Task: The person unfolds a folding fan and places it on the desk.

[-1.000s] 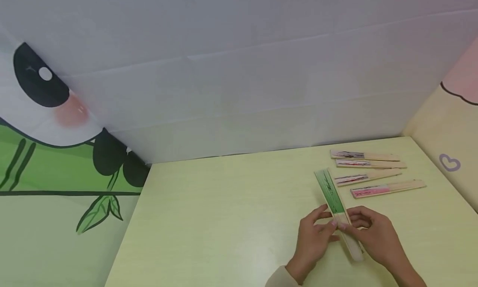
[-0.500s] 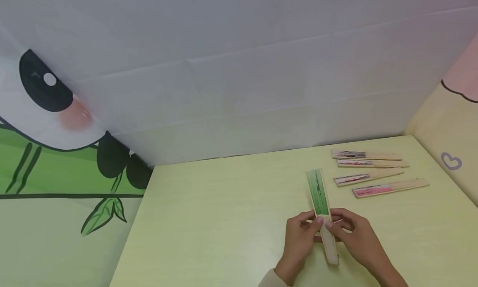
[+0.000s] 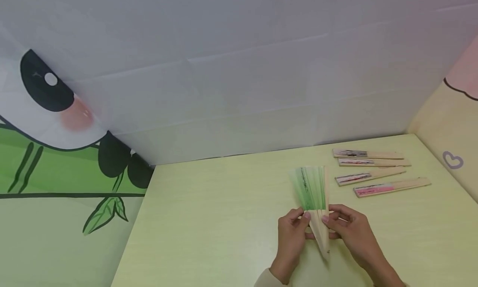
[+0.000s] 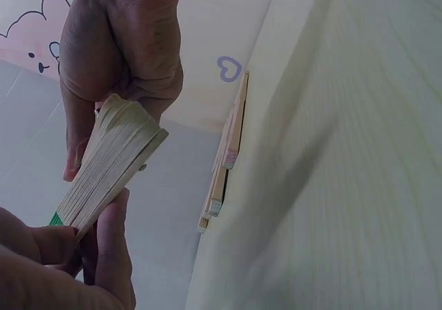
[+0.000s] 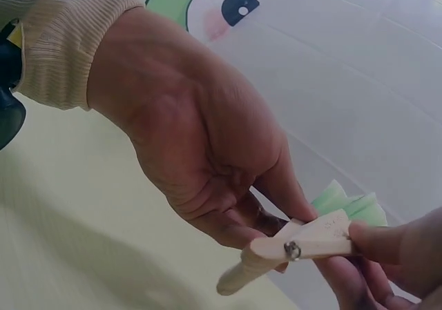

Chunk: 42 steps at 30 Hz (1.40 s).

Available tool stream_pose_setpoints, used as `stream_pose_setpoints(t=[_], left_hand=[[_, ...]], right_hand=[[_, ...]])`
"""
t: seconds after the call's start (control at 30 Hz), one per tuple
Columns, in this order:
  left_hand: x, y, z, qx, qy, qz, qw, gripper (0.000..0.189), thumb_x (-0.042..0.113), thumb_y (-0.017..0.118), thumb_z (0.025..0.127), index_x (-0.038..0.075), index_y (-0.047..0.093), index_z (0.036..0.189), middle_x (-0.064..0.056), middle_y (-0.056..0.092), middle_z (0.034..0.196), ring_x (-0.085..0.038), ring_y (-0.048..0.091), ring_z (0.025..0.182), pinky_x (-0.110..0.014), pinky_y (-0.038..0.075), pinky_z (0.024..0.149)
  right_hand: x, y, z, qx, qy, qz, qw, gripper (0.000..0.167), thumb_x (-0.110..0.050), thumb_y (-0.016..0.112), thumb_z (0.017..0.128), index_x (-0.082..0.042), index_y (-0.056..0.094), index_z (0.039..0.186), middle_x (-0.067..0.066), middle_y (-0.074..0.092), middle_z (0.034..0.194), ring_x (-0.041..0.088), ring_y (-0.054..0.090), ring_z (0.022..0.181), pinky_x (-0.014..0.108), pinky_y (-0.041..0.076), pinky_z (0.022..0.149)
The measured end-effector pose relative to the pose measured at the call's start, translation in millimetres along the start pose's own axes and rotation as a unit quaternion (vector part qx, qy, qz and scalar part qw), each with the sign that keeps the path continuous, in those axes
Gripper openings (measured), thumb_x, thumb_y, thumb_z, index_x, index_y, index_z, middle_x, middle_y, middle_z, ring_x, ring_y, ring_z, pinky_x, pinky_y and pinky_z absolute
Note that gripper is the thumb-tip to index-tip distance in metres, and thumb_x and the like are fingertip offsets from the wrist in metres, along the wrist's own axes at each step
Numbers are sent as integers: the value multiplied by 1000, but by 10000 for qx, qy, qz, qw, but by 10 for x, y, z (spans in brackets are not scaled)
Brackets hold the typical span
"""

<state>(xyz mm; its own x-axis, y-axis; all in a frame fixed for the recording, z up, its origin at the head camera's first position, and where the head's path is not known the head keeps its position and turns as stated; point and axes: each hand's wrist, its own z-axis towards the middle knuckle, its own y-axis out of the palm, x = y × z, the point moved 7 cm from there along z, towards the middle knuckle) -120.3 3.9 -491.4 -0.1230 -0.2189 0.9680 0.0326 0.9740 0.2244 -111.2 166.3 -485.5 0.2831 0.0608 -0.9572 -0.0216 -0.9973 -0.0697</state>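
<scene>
A green folding fan point(image 3: 315, 189) with pale wooden ribs is partly spread between my two hands, its narrow pivot end toward me. My left hand point(image 3: 290, 235) pinches its left edge, thumb on top of the ribs. On the opposite edge my right hand point(image 3: 352, 233) pinches the outer rib in the same way. The right wrist view shows the metal rivet point(image 5: 293, 250) at the pivot. Seen from the left wrist, the ribs point(image 4: 110, 158) are stacked close together, with only a sliver of green showing.
Several folded fans lie at the table's back right, among them one with a pink part point(image 3: 377, 189) and one with a dark print point(image 3: 351, 153). A pale wall point(image 3: 239, 113) stands behind the table point(image 3: 209, 212). Painted panels flank it.
The fan was folded in both earlier frames and is now partly spread, its green leaf fanning leftward. Both hands have shifted left, and they have moved apart over the last half second.
</scene>
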Motion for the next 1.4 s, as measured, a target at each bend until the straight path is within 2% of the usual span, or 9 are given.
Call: stream_pose_setpoints(t=[0.2, 0.3, 0.4, 0.47, 0.57, 0.7, 1.0, 1.23, 1.4], left_hand=[[19, -91, 9, 434, 115, 41, 9990, 22, 7, 64, 105, -5, 77, 119, 0, 59, 90, -13, 68, 85, -22, 62, 59], [37, -121, 27, 580, 183, -39, 9981, 21, 9, 62, 106, -7, 74, 102, 0, 56, 89, -14, 66, 87, -21, 60, 58], [66, -144, 44, 693, 333, -151, 9969, 33, 10, 60, 107, -1, 55, 76, 1, 51, 87, -14, 66, 86, -21, 60, 57], [82, -161, 51, 780, 425, -221, 9958, 39, 10, 60, 107, 5, 44, 72, 2, 49, 85, -14, 65, 84, -21, 60, 57], [90, -206, 46, 1007, 447, -351, 9933, 33, 10, 61, 106, -3, 54, 76, 1, 52, 85, -14, 65, 82, -20, 59, 56], [62, -271, 40, 1314, 250, -690, 9886, 24, 8, 61, 104, -15, 70, 102, -1, 59, 88, -15, 66, 81, -21, 59, 55], [42, -393, 61, 1799, -65, -1167, 9767, 20, 9, 59, 106, -1, 67, 91, -2, 52, 88, -16, 62, 84, -23, 58, 56], [30, -461, 54, 1936, -82, -1428, 9706, 28, 7, 53, 108, -15, 66, 121, -9, 56, 102, -16, 60, 87, -23, 58, 57], [47, -495, 67, 2001, -56, -1546, 9675, 21, 9, 52, 109, -6, 67, 105, -9, 57, 100, -17, 58, 89, -23, 58, 59]], right_hand=[[-27, 29, 24, 231, -47, 213, 9995, 49, -3, 70, 101, 10, 52, 145, 3, 65, 94, 7, 70, 82, 30, 65, 69], [-36, 47, 33, 324, -35, 387, 9987, 50, -2, 68, 102, 9, 48, 146, 0, 65, 94, 8, 70, 80, 30, 65, 70], [-38, 65, 46, 446, -22, 648, 9969, 50, 2, 67, 102, 10, 46, 147, -3, 66, 90, 7, 70, 79, 29, 65, 68], [-35, 77, 53, 522, -14, 838, 9951, 51, 4, 66, 101, 9, 45, 147, -5, 66, 88, 6, 70, 78, 28, 65, 67], [-37, 97, 64, 597, -50, 1122, 9919, 53, 6, 66, 101, 8, 43, 148, -6, 67, 86, 6, 72, 78, 28, 65, 67], [-50, 132, 84, 623, -135, 1392, 9882, 54, 6, 65, 101, 4, 43, 150, -5, 66, 84, 8, 73, 79, 29, 65, 68], [-62, 185, 120, 916, -141, 1708, 9809, 43, 6, 64, 102, 0, 47, 140, -5, 69, 79, 8, 73, 74, 28, 65, 65], [-68, 240, 142, 976, 86, 1768, 9794, 43, 3, 62, 104, 0, 43, 143, -8, 68, 81, 8, 73, 73, 26, 64, 68], [-89, 284, 158, 1090, 90, 1953, 9746, 39, 4, 61, 104, -2, 44, 139, -7, 65, 80, 8, 73, 71, 26, 64, 67]])
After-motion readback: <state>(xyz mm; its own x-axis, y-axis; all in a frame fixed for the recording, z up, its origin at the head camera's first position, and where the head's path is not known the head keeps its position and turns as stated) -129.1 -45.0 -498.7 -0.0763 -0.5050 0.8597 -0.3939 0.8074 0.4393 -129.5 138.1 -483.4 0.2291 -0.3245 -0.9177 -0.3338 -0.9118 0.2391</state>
